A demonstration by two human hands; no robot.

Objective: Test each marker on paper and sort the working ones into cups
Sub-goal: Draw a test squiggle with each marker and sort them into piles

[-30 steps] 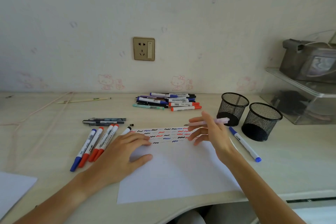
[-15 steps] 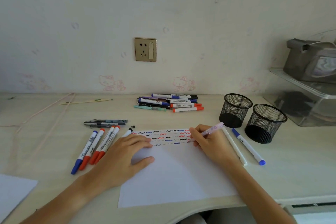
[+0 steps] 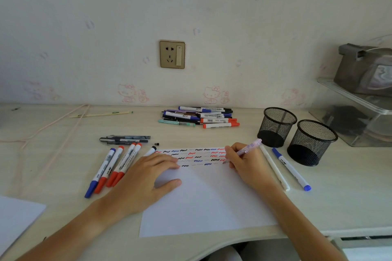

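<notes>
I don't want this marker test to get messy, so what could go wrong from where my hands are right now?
The left hand presses flat on the paper just below the squiggles, so it might smear fresh ink. The right hand tests the pink pen at the sheet's right edge; a stroke could run onto the desk. Both mesh cups look empty beside loose markers, so tested ones may get mixed up.

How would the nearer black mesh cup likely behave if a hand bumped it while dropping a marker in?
The nearer mesh cup looks empty and is open wire mesh, so it is probably light and would slide or tip easily. It stands upright on the smooth desk, close beside the other mesh cup, which it might knock.
</notes>
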